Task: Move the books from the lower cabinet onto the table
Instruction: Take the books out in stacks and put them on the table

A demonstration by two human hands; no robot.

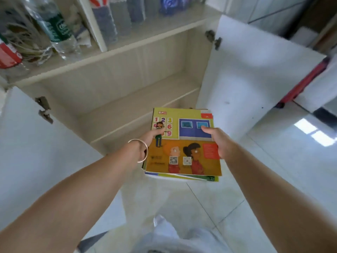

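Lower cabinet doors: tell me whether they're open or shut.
Open. The left door and right door swing outward, exposing the cabinet shelves.

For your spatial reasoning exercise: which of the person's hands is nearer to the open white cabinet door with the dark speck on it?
Right. The right hand grips the stack's edge beside that white cabinet door; the left hand holds the far edge.

A stack of books (184, 143) is sitting at centre, in front of the lower cabinet (127, 99), with the left hand (148, 141) lying at its nine o'clock edge and the right hand (218, 141) at three o'clock. Cabinet doors (255, 73) are standing open at either side (bottles (56, 30) are resting on the shelf at eleven o'clock).
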